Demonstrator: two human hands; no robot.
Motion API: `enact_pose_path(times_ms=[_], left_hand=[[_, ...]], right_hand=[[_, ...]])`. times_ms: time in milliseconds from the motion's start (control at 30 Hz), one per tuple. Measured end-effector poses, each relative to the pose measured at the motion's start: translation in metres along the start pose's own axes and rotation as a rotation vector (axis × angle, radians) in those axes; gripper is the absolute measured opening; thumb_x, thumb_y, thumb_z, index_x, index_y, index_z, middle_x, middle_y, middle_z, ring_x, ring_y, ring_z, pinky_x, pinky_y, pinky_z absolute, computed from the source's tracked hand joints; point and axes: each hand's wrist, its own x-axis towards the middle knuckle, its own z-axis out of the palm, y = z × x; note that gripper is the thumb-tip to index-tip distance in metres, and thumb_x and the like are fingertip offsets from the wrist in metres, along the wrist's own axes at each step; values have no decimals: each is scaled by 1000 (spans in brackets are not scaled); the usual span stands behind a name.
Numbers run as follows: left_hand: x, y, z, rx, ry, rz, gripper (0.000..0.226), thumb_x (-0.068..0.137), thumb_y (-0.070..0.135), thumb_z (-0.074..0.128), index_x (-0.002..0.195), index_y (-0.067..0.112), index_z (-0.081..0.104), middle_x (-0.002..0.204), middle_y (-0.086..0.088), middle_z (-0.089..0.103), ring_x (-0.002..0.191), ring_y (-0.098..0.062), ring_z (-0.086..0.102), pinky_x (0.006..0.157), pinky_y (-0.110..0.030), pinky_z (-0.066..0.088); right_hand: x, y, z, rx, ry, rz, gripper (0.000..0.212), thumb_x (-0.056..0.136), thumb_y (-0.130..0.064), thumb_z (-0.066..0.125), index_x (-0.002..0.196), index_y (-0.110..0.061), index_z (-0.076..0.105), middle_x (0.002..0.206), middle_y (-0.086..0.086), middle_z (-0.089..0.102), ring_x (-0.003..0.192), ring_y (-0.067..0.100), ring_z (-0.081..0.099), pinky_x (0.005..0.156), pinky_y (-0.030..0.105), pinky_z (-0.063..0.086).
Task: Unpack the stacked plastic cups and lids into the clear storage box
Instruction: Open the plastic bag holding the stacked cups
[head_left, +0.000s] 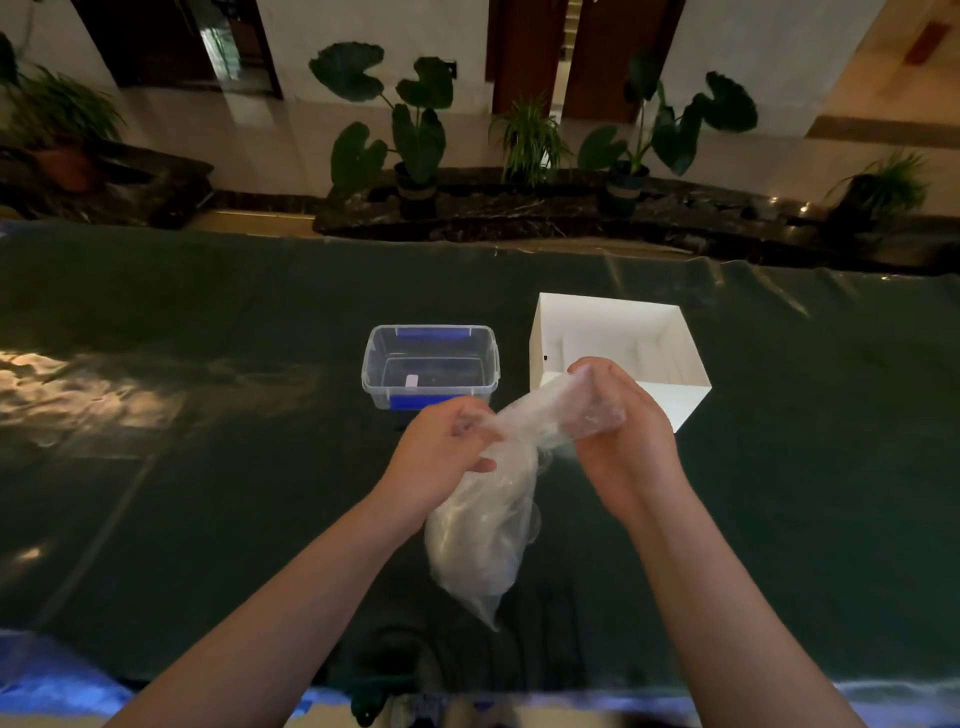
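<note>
The thin, see-through plastic bag (483, 525) with the cups and lids inside looks very light and soft, and it is crinkly and a bit slippery, so it will bend and slide if you grab it in the wrong spot. The plastic cups inside are probably thin too, so a hard squeeze could dent them. The best place to hold is the twisted top end of the bag, where there is only bag and no cups. The bag is held up in the air over the dark green shiny table cover (208, 415), in front of the person. Its fat bottom part hangs down between the two arms, and its top end stretches up to the right. The left hand (441, 457) is curled around the neck of the bag and pinches it. The right hand (623, 431) is curled around the top end and grips it tight. The two hands are close together but do not touch. The clear plastic storage box with blue clips (375, 364) sits on the table just behind the left hand, and nothing from the bag is in it yet. A white open cardboard box (675, 405) stands right beside it, behind the right hand
</note>
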Motion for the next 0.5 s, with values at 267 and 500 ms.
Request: enact_pose_path(times_ms=[267, 500], left_hand=[[0, 5, -9, -733, -113, -197, 34, 89, 7, 65, 122, 1, 58, 120, -18, 67, 104, -28, 69, 85, -42, 58], [2, 16, -15, -1069, -127, -211, 33, 96, 18, 56, 127, 8, 56, 120, -17, 68, 111, -31, 66, 90, -43, 56]], right_hand=[[8, 7, -2, -951, -73, -101, 17, 82, -27, 77, 87, -34, 63, 85, -16, 64, 80, 9, 65, 65, 20, 58], [7, -1, -17, -793, -177, 31, 23, 93, -31, 61, 84, -18, 78, 84, 4, 74, 86, 22, 70, 90, 39, 56]])
